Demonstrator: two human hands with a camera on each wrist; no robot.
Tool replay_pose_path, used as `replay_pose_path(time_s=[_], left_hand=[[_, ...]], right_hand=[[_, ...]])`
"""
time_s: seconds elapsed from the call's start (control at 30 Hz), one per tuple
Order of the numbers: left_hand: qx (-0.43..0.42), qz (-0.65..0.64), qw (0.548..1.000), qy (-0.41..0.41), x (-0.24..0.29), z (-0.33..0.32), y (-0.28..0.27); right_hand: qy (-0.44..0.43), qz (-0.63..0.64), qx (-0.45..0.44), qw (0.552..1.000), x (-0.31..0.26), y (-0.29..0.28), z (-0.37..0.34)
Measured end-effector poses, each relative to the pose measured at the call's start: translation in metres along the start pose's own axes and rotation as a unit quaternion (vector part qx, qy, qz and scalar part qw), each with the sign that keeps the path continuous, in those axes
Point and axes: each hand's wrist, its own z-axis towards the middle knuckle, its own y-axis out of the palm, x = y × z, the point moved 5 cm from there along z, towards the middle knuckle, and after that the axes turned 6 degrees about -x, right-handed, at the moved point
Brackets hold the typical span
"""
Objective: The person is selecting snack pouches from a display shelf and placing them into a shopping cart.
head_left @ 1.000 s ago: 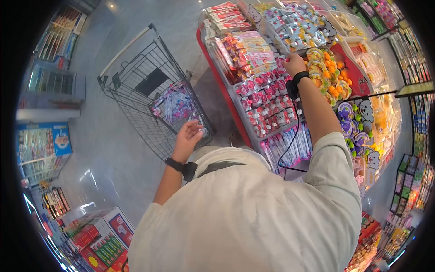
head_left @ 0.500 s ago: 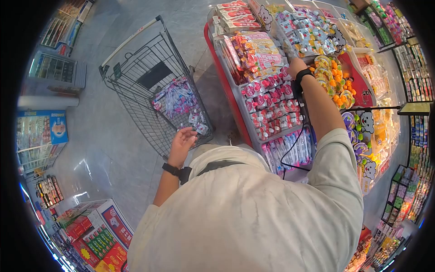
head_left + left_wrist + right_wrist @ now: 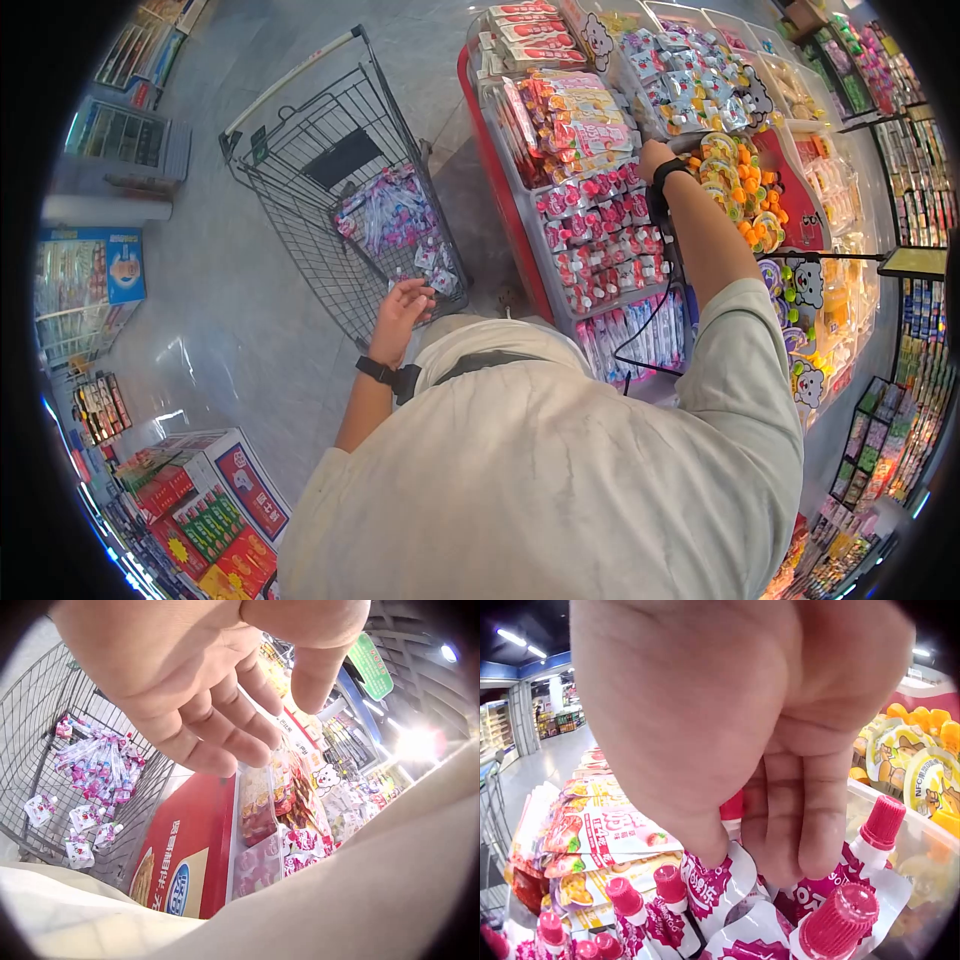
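Note:
In the right wrist view my right hand [image 3: 780,742] reaches down among pouches with pink caps; thumb and fingers close around the top of one pouch [image 3: 709,889], its cap partly hidden between them. The head view has the same hand [image 3: 657,160] at the top of the pink-capped pouch rows [image 3: 600,235]. My left hand [image 3: 402,312] hangs over the near end of the shopping cart [image 3: 310,85], holding nothing; in the left wrist view the hand [image 3: 195,682] has relaxed, slightly bent fingers. Below it in the cart lie long pink-and-purple packs [image 3: 101,761] and several white pouches [image 3: 81,851].
Flat fruit packs [image 3: 580,115] fill the compartment beyond the pouches. Orange-capped pouches [image 3: 735,180] are to the right, blue-white pouches [image 3: 690,85] farther back. A dark cable [image 3: 650,325] hangs from my right wrist. Boxes [image 3: 205,510] stand at lower left.
The display and cart have shifted slightly in the head view. My right hand has moved slightly lower in that view, staying at the pink-capped pouches. My left hand has drawn slightly back and remains empty.

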Motion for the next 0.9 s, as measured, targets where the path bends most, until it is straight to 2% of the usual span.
replay_pose_path(time_s=[0.17, 0.23, 0.27, 0.33, 0.37, 0.4, 0.47, 0.53, 0.63, 0.67, 0.73, 0.83, 0.9], left_hand=[[0.003, 0.003, 1.000, -0.007, 0.000, -0.002, -0.001], [0.005, 0.000, 1.000, -0.008, 0.001, -0.003, -0.003], [0.008, -0.004, 1.000, -0.008, 0.001, -0.004, -0.004], [0.012, -0.005, 1.000, -0.006, 0.001, -0.004, -0.006], [0.015, -0.004, 1.000, -0.006, 0.000, -0.005, -0.007], [0.014, -0.005, 1.000, -0.008, -0.001, -0.006, -0.007], [0.018, 0.005, 1.000, -0.005, -0.001, -0.003, -0.008], [0.028, 0.011, 1.000, 0.001, -0.002, 0.001, -0.009], [0.049, 0.017, 0.999, -0.005, -0.010, 0.009, -0.018], [0.065, 0.013, 0.998, -0.016, -0.017, 0.014, -0.022], [0.081, -0.005, 0.996, -0.019, -0.038, 0.031, -0.034], [0.112, -0.140, 0.983, -0.033, -0.088, 0.031, -0.077], [0.172, -0.230, 0.955, -0.070, -0.097, 0.022, -0.091]], right_hand=[[0.018, -0.004, 0.005, 1.000, -0.004, 0.001, -0.003], [0.017, -0.037, -0.065, 0.997, -0.011, -0.003, -0.011], [0.015, -0.038, -0.064, 0.997, -0.020, -0.016, -0.027], [0.022, -0.009, -0.014, 1.000, -0.035, -0.047, -0.061], [0.004, -0.004, 0.031, 0.999, -0.026, -0.041, -0.058], [0.005, -0.004, 0.030, 1.000, -0.030, -0.045, -0.072], [-0.062, 0.069, 0.226, 0.970, -0.038, -0.074, -0.124], [-0.048, 0.113, 0.094, 0.988, -0.057, -0.077, -0.169], [-0.239, 0.181, -0.042, 0.953, -0.105, -0.022, -0.232], [-0.253, 0.179, -0.107, 0.945, -0.125, 0.000, -0.247], [-0.298, 0.210, -0.120, 0.923, -0.159, 0.020, -0.271], [-0.360, 0.200, -0.152, 0.899, -0.211, 0.061, -0.290], [-0.423, 0.244, -0.132, 0.863, -0.250, 0.062, -0.285]])
